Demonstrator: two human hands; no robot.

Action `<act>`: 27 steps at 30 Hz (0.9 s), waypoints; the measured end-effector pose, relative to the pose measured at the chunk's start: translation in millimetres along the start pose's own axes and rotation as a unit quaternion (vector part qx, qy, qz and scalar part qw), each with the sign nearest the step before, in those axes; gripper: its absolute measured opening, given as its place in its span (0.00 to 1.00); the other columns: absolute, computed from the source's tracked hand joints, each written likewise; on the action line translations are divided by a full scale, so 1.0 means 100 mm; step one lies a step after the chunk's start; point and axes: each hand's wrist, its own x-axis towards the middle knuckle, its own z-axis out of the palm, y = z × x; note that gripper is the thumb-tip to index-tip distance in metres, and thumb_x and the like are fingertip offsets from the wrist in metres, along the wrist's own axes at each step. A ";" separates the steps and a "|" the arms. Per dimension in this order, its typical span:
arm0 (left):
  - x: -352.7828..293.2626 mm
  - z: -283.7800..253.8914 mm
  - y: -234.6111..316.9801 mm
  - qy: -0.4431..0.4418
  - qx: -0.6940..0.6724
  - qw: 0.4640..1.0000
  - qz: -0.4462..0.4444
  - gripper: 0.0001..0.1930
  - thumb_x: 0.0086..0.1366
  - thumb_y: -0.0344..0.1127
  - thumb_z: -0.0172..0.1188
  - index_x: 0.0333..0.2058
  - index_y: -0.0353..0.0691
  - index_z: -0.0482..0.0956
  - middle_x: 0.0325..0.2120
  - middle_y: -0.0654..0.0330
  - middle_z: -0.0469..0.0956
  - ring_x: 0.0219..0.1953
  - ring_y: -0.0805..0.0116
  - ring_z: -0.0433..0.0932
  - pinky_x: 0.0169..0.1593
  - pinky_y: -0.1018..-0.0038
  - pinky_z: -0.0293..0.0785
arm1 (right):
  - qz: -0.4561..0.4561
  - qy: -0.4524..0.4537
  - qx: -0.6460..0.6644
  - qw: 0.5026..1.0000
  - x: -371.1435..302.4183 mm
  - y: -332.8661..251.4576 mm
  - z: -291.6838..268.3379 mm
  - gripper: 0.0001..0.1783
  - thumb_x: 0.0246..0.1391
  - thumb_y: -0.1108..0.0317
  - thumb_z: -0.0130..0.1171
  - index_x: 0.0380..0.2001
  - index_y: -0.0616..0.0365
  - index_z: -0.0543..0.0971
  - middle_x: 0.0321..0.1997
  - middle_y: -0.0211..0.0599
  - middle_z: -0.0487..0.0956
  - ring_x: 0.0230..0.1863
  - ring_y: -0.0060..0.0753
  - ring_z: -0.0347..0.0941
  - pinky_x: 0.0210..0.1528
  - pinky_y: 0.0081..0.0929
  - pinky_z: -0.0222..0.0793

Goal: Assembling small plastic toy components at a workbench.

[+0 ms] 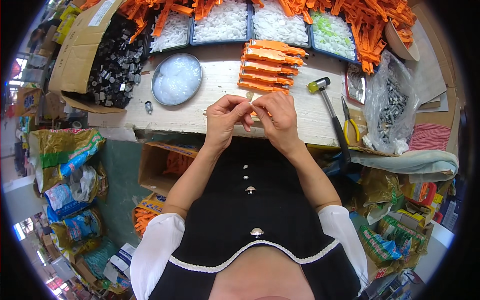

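My left hand [225,117] and my right hand [278,116] meet above the table's front edge, fingertips pinched together. Something tiny between them is too small to make out. A bit of orange plastic shows just under the right fingers. Just beyond my hands lies a row of orange plastic tool bodies [267,67] with metal parts, laid side by side. Left of them is a round metal dish [176,79] of clear, jelly-like material. To the right rests a hammer [327,102] with a yellow-green head end and a black handle, beside yellow-handled pliers [350,122].
Trays of small white pieces [221,25] line the back, one with some green pieces [332,34]. Orange parts [372,22] heap behind them. A cardboard box [82,50] of dark metal pieces [116,65] stands at left. A plastic bag [392,107] of metal parts lies right.
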 end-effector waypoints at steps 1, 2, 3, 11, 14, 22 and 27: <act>0.00 0.00 0.00 0.003 0.019 1.000 0.002 0.06 0.59 0.28 0.57 0.34 0.31 0.75 0.24 0.59 0.75 0.21 0.74 0.74 0.21 0.83 0.72 | -0.013 0.010 -0.017 1.000 0.00 0.01 0.01 0.04 0.43 0.74 0.59 0.26 0.56 0.75 0.28 0.31 0.74 0.31 0.33 0.69 0.35 0.27 0.56; 0.00 -0.02 0.00 0.005 0.019 1.000 0.001 0.06 0.59 0.28 0.57 0.34 0.31 0.75 0.24 0.59 0.75 0.21 0.74 0.74 0.21 0.83 0.72 | -0.012 0.008 -0.015 1.000 -0.01 0.02 0.01 0.04 0.43 0.74 0.59 0.26 0.56 0.75 0.28 0.31 0.74 0.31 0.33 0.69 0.35 0.27 0.56; 0.00 -0.05 0.02 0.019 0.104 0.993 0.044 0.06 0.58 0.28 0.57 0.33 0.31 0.76 0.25 0.61 0.74 0.22 0.75 0.74 0.23 0.83 0.71 | -0.013 0.000 -0.033 0.999 -0.02 0.05 0.01 0.04 0.43 0.73 0.60 0.26 0.56 0.75 0.28 0.30 0.74 0.32 0.32 0.68 0.36 0.27 0.55; 0.08 -0.38 0.09 -0.001 0.463 0.861 0.211 0.10 0.49 0.29 0.63 0.33 0.41 0.80 0.30 0.63 0.72 0.36 0.70 0.68 0.35 0.78 0.66 | -0.013 -0.085 -0.113 0.990 -0.14 0.21 0.14 0.05 0.42 0.69 0.60 0.26 0.51 0.76 0.27 0.26 0.71 0.34 0.28 0.65 0.37 0.29 0.51; 0.10 -0.41 0.03 -0.032 0.504 0.839 0.203 0.12 0.47 0.31 0.65 0.33 0.42 0.80 0.33 0.64 0.72 0.39 0.67 0.66 0.42 0.73 0.63 | -0.019 -0.110 -0.133 0.985 -0.12 0.23 0.18 0.05 0.42 0.69 0.60 0.26 0.51 0.77 0.27 0.26 0.70 0.34 0.28 0.65 0.38 0.29 0.51; 0.13 -0.34 0.02 -0.086 0.611 0.763 0.192 0.14 0.45 0.33 0.66 0.33 0.43 0.78 0.36 0.63 0.70 0.43 0.65 0.64 0.48 0.70 0.56 | -0.001 -0.105 -0.078 0.991 -0.12 0.27 0.10 0.07 0.41 0.69 0.60 0.28 0.50 0.77 0.28 0.26 0.69 0.37 0.30 0.63 0.39 0.32 0.50; 0.18 -0.29 0.07 -0.106 0.643 0.734 0.193 0.12 0.46 0.35 0.65 0.32 0.44 0.78 0.34 0.64 0.70 0.42 0.66 0.65 0.45 0.71 0.55 | 0.010 -0.089 -0.065 0.994 -0.12 0.32 -0.01 0.06 0.41 0.70 0.59 0.27 0.51 0.77 0.28 0.26 0.69 0.36 0.30 0.64 0.39 0.31 0.50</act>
